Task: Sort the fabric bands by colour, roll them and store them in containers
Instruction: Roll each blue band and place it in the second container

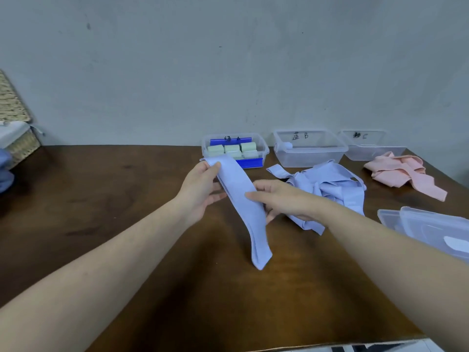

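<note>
A pale blue fabric band (243, 207) was held up over the bench (114, 199), folded double along its length, its far end in front of the green container (234, 149) and its near end hanging down to touch the bench top. The left hand (200, 191) pinched the far end between thumb and curled fingers; the right hand (281, 199) held the band further down, thumb on top and fingers curled beneath it. The step in hand looked like smoothing one blue band straight before rolling.

Right of the green container, which already held rolled pale green bands (232, 148), stood the blue-labelled container (309, 148) with what seemed a single small roll in its left corner, and beyond that the pink-labelled container (373, 146), apparently unfilled. The heap of loose blue bands (327, 184) lay in front of the blue-labelled one, the pink bands (403, 174) in front of the pink-labelled one. Clear lids (431, 229) lay near the right edge.

Next, I judge, the band needed rolling tightly from one end, keeping the edges aligned, then placing in the blue-labelled container.
</note>
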Tool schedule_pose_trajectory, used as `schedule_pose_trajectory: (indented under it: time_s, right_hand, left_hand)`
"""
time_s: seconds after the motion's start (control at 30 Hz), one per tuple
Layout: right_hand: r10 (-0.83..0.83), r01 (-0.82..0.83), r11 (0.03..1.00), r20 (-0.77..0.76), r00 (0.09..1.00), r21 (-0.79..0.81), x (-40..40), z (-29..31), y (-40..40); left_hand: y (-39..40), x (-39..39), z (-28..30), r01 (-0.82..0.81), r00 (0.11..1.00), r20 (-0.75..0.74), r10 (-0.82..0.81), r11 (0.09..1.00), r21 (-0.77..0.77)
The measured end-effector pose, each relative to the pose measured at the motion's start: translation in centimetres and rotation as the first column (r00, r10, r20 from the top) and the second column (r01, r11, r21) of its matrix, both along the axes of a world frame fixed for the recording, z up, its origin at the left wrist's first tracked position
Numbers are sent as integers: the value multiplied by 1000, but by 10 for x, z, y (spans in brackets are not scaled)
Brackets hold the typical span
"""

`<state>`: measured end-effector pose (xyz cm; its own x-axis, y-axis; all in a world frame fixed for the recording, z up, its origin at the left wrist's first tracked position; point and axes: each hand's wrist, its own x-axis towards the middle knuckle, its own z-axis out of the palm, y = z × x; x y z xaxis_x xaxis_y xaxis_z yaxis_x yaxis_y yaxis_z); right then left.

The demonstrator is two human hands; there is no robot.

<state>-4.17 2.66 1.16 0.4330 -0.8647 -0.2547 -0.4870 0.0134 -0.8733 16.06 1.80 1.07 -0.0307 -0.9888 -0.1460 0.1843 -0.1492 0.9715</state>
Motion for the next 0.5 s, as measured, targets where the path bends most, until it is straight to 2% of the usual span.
schedule_pose_trajectory:
  time_s: [0.07, 0.27, 0.33, 0.5]
  right_hand:
    - [2, -5, 998, 43, 999, 69, 4, -2, 1]
    - [-54, 57, 972, -17, 998, 226, 0, -25, -4]
    - [-87, 104, 974, -92, 992, 201, -5, -36, -6]
    - [-164, 169, 986, -338, 927, -14, -15, -50, -11]
  left_hand:
    - [-10, -1, -2, -13, 999, 37, 12, 1000, 18]
    - [-36, -25, -19, 45, 973, 223, -66, 994, 98]
    - [-46, -33, -29, 67, 957, 272, -104, 988, 142]
    - [-58, -47, -41, 98, 944, 288, -163, 969, 226]
